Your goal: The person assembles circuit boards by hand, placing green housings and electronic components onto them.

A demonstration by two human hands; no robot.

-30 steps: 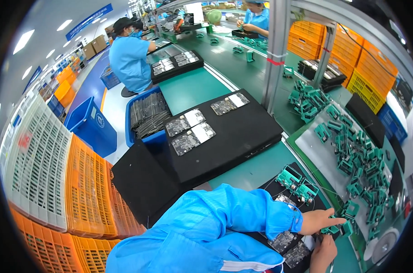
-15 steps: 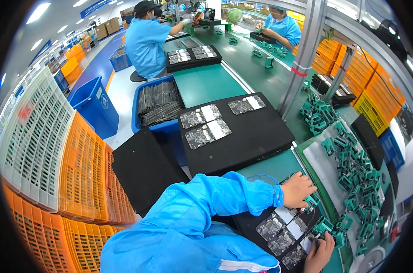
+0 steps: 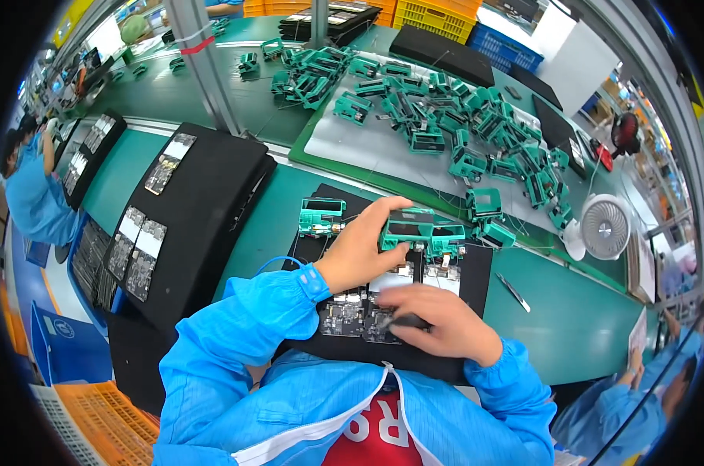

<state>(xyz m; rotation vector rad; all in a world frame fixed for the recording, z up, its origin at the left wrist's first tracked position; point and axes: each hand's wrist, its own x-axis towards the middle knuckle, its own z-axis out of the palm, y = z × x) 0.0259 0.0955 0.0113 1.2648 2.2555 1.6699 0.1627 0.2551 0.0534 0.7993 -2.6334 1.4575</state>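
Observation:
My left hand (image 3: 364, 247) has its thumb and fingers closed on a green plastic housing (image 3: 409, 228) with a dark window, at the far side of a black foam pad (image 3: 478, 281). My right hand (image 3: 449, 320), a little smeared by motion, is closed on a small dark tool (image 3: 409, 321), its exact kind unclear. That hand is low over a circuit board (image 3: 377, 328); another circuit board (image 3: 341, 317) lies to its left on the pad. Beside my left hand sits a second green housing (image 3: 322, 217), and a third housing (image 3: 448, 241) adjoins the held one on the right.
Many green housings (image 3: 453, 116) with thin wires are heaped on a pale sheet beyond the pad. Tweezers (image 3: 513, 293) lie at right, near a white fan (image 3: 605, 226). At left, a black foam stack (image 3: 204, 175) bears several boards. A metal post (image 3: 201, 66) rises behind it.
My view has swung right, bringing the pad to the middle. My left hand now grips a housing further over the boards, and my right hand is now over a board with the dark tool.

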